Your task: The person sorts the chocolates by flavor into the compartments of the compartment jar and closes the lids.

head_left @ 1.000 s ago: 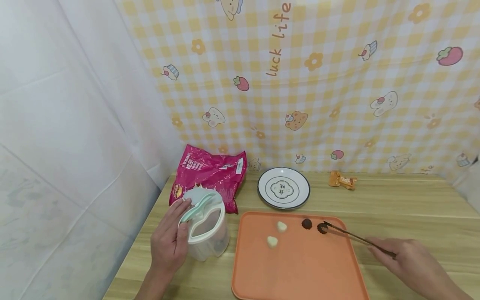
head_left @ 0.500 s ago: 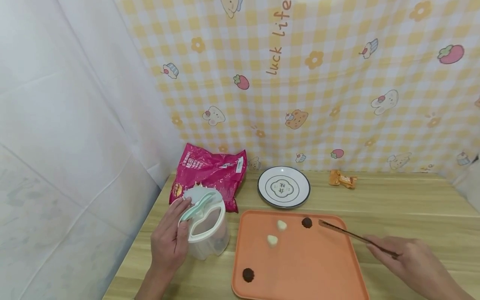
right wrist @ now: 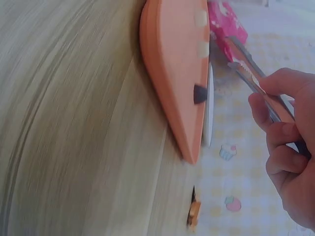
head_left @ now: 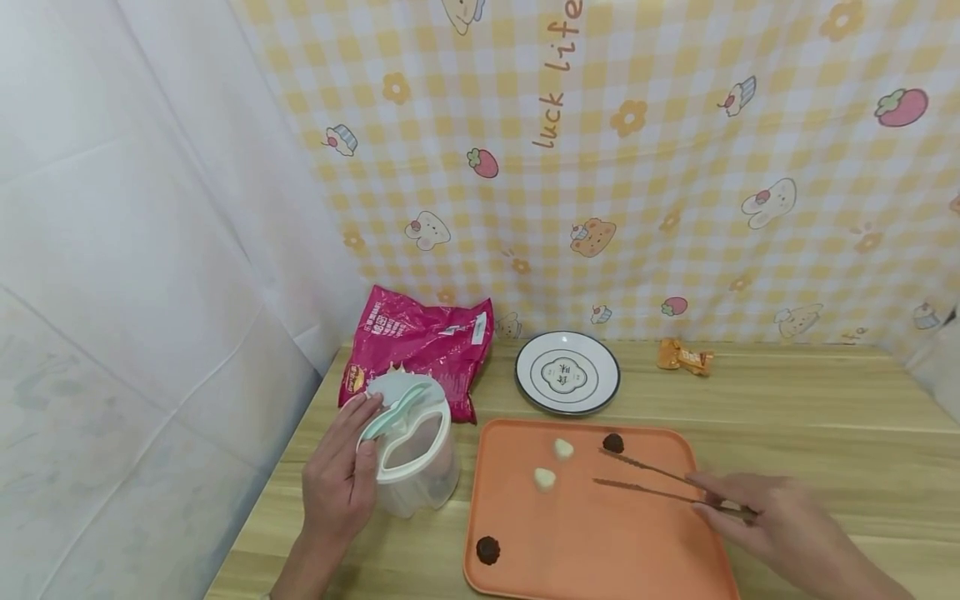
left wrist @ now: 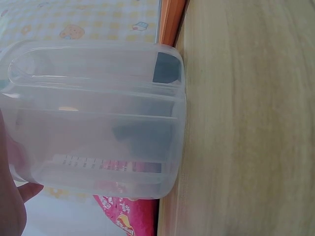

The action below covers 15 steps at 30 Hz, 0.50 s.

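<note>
My left hand [head_left: 337, 479] holds the rim and side of a clear plastic canister [head_left: 416, 487] with a pale green flip lid that stands open; in the left wrist view the canister [left wrist: 93, 123] shows a measuring scale. My right hand [head_left: 783, 521] grips a pair of metal tongs [head_left: 651, 490], arms spread, with nothing between the tips. They hang over the orange tray [head_left: 607, 550]. One dark brown ridged ball [head_left: 612, 442] lies just beyond the upper tip; another brown ball [head_left: 487, 550] is at the tray's lower left. Two cream-coloured pieces, one nearer the back [head_left: 563, 449], lie between them.
Behind the canister lies a magenta bag [head_left: 420, 342]. A white plate [head_left: 567, 373] with a dark rim sits beyond the tray, and an orange wrapped sweet [head_left: 684, 357] is to its right. A yellow checked cloth [head_left: 630, 192] hangs at the back.
The brown ball at the tongs' tips has gone to the tray's lower left. The tongs have moved left and spread apart. My left hand and the canister have stayed put.
</note>
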{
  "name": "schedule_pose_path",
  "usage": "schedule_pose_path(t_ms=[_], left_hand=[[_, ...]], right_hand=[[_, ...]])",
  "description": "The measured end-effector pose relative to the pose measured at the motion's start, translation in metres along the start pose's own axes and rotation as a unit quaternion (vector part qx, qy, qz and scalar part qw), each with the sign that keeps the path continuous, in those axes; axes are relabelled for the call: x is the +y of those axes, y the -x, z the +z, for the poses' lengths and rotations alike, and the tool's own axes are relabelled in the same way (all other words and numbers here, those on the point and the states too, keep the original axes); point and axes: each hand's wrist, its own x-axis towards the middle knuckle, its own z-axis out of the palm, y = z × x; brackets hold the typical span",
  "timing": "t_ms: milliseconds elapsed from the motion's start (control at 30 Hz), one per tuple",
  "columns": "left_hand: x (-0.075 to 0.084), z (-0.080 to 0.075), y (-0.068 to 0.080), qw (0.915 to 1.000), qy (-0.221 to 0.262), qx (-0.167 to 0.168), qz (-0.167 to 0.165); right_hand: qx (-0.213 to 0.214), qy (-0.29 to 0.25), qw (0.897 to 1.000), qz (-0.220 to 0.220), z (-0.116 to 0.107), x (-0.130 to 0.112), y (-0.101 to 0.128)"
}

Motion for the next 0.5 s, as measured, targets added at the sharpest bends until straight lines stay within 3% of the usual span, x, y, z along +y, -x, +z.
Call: schedule_pose_path(t_ms=[200,333,500], left_hand=[[-0.001,0.001,0.000,0.9999,0.005,0.009,0.007],[-0.002,0.002,0.000,0.9998,0.009,0.013,0.014],[-0.002,0.001,-0.001,0.9997,0.006,0.015,0.018]], right_hand=[[-0.005,0.010,1.000,0.001,0.011,-0.006,-0.014],[-0.008,0.053,0.998,0.038,0.011,-0.002,-0.019],[-0.052,0.068,0.991,0.100,0.008,0.003,-0.021]])
